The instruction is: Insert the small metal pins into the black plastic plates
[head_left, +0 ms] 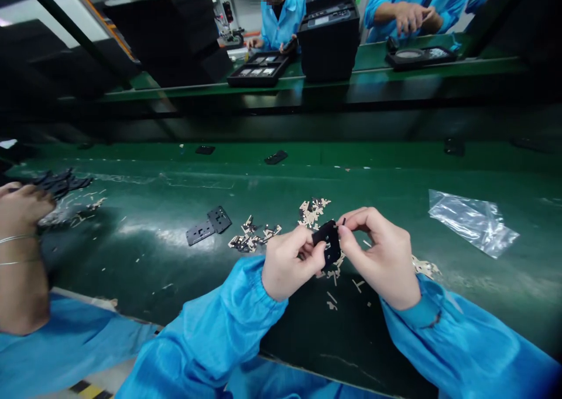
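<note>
My left hand (293, 261) grips a flat black plastic plate (328, 244) with small cutouts, held tilted above the green bench. At the plate's upper right edge, my right hand (381, 252) pinches a small dark piece (343, 221) between thumb and fingertips. Whether that piece is part of the plate or separate, I cannot tell. Small pale pieces (311, 212) lie heaped behind the plate, and more are scattered under my hands. To the left sits a pile of mixed pale and dark bits (249, 241). Beyond it lie black plastic plates (208, 226), overlapping each other.
A clear plastic bag (472, 220) lies at the right. At the far left, a co-worker's hand (26, 205) is beside a heap of black parts (61, 182). Across a raised shelf are black trays (259, 71), stacked black boxes (329, 41) and other people working.
</note>
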Action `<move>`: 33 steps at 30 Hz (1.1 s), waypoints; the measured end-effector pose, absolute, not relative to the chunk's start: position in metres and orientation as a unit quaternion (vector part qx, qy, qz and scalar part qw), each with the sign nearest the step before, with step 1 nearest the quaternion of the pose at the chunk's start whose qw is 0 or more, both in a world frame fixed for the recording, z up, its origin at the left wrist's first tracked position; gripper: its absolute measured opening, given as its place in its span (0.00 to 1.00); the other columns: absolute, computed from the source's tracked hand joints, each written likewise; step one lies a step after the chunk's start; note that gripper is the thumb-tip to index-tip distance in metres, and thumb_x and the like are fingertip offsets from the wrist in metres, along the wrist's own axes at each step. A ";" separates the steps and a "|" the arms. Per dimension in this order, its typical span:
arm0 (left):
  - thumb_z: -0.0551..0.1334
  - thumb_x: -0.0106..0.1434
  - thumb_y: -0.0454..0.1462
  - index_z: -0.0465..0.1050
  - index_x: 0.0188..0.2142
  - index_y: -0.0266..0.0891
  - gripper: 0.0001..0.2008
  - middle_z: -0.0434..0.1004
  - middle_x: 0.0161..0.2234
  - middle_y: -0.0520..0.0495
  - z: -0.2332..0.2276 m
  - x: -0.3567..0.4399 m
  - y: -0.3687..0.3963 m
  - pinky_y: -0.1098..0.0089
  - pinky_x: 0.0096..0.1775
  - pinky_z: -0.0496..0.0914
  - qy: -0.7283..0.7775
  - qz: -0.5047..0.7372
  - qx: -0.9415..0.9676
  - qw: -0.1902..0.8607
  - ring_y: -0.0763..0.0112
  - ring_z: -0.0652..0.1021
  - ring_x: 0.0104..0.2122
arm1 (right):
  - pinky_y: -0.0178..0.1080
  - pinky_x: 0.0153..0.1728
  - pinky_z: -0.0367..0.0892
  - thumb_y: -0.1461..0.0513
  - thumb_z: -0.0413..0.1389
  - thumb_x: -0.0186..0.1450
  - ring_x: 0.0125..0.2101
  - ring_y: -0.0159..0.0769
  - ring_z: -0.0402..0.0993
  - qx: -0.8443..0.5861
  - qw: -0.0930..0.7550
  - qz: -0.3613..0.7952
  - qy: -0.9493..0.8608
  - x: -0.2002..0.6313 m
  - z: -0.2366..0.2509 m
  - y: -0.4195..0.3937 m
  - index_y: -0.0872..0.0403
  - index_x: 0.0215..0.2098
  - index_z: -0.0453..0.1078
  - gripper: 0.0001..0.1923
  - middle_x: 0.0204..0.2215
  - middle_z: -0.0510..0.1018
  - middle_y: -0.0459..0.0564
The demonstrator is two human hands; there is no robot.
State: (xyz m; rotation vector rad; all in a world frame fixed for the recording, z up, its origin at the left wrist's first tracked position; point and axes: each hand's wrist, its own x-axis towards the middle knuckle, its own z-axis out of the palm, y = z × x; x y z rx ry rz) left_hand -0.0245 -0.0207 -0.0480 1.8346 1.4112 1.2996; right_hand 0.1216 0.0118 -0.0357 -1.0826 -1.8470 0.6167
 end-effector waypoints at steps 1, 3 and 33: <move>0.57 0.55 0.29 0.58 0.21 0.38 0.09 0.67 0.13 0.57 -0.048 -0.024 -0.021 0.83 0.15 0.63 0.514 0.473 0.683 0.213 0.81 0.72 0.12 | 0.36 0.30 0.66 0.67 0.52 0.59 0.28 0.33 0.70 -0.436 0.440 0.242 -0.747 0.122 -0.036 0.012 0.52 0.27 0.60 0.05 0.27 0.73 0.46; 0.58 0.54 0.29 0.59 0.21 0.37 0.09 0.67 0.13 0.57 -0.047 -0.025 -0.020 0.83 0.16 0.62 0.513 0.468 0.701 0.164 0.81 0.71 0.13 | 0.35 0.30 0.66 0.67 0.52 0.59 0.28 0.32 0.71 -0.437 0.438 0.232 -0.750 0.122 -0.035 0.012 0.52 0.27 0.60 0.06 0.27 0.73 0.46; 0.59 0.54 0.31 0.59 0.20 0.37 0.09 0.61 0.14 0.60 -0.045 -0.030 -0.018 0.83 0.17 0.59 0.492 0.459 0.739 0.013 0.86 0.63 0.13 | 0.33 0.27 0.65 0.64 0.52 0.60 0.26 0.31 0.69 -0.446 0.374 0.369 -0.725 0.127 -0.023 0.018 0.53 0.26 0.64 0.05 0.26 0.73 0.45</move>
